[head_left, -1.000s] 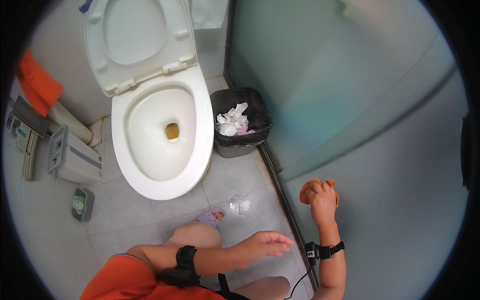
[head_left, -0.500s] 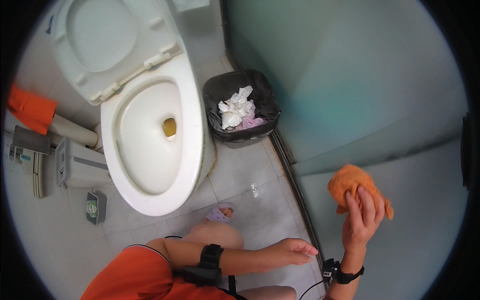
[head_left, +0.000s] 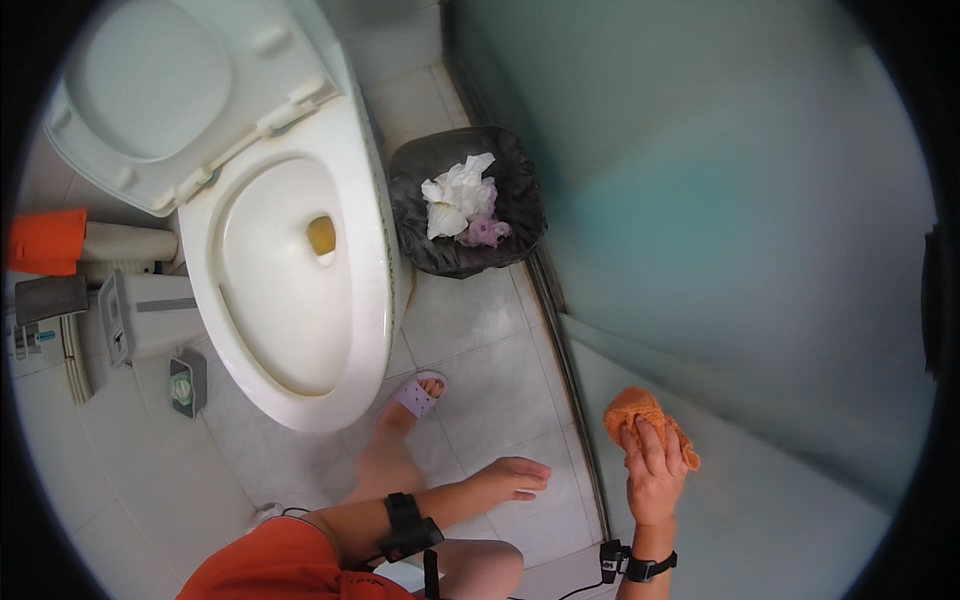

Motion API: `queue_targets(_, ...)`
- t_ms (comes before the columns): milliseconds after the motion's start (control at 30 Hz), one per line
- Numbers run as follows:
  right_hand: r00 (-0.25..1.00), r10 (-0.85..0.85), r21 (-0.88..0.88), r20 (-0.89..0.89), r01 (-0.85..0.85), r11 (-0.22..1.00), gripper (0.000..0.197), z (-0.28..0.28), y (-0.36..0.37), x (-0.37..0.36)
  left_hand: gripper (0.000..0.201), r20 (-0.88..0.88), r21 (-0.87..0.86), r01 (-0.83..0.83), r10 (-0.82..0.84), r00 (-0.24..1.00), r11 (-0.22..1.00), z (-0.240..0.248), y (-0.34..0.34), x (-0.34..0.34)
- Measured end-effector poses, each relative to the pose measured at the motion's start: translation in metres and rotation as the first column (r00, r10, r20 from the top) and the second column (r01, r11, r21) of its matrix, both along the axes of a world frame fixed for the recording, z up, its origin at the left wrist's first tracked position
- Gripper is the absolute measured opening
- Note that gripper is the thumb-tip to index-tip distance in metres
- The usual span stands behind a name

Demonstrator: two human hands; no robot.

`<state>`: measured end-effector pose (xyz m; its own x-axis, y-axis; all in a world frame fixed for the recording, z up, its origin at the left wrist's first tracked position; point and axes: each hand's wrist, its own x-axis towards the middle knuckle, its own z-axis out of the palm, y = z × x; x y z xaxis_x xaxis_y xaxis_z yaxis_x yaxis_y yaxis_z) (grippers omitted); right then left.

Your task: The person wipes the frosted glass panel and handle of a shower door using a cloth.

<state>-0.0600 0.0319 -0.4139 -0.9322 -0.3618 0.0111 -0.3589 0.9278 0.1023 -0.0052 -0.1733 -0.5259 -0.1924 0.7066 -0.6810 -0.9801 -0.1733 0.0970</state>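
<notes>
An orange cloth [head_left: 634,407] is bunched under the fingers of my right hand [head_left: 655,485], which presses it flat to the lower part of a frosted glass panel [head_left: 680,250]. My left hand [head_left: 508,482] hangs in the air above the tiled floor, to the left of the cloth. Its fingers are stretched out loosely and hold nothing. Black bands circle both my forearms near the wrists.
A white toilet [head_left: 370,330] with its lid raised stands at left. Beside it is a black-lined bin [head_left: 415,215] holding crumpled tissues [head_left: 458,195]. A dark metal track [head_left: 580,420] runs along the glass. A grey box [head_left: 160,315] and a small grey tray [head_left: 198,375] sit far left.
My right hand has moved the cloth down and to the left along the glass. The left hand has drawn back leftward and slightly up, away from the glass.
</notes>
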Motion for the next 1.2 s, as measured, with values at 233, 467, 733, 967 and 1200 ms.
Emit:
queue_targets(233, 0.978, -0.062, -0.09, 0.199, 0.081, 0.993, 0.033, 0.018, -0.017, -0.017, 0.04, -0.163, 0.211, 0.014, 0.021, 0.986, 0.977, 0.024, -0.078, 0.003)
queue_targets(467, 0.934, -0.045, -0.363, 0.356, 0.182, 0.914, 0.035, 0.078, -0.088, -0.043, 0.039, 0.075, 0.115, -0.336, 0.329, 0.941, 0.935, 0.081, -0.162, 0.006)
queue_targets(733, 0.809, -0.045, -0.672, 0.586, 0.516, 0.531, 0.021, 0.12, -0.149, -0.084, 0.052, 0.161, 0.044, -0.474, 0.462, 0.872, 0.879, 0.176, -0.175, -0.023)
queue_targets(967, 0.488, 0.085, -0.483, 0.869, 0.797, 0.363, 0.03, 0.151, -0.199, -0.111, 0.088, -0.03, 0.151, -0.771, 0.783, 0.622, 0.618, 0.23, -0.167, -0.095)
queue_targets(1200, 0.081, 0.592, -0.298, 0.802, 0.913, 0.278, 0.046, 0.126, -0.206, -0.163, 0.046, 0.029, -0.177, -0.794, 0.81, 0.586, 0.581, 0.204, -0.155, -0.12)
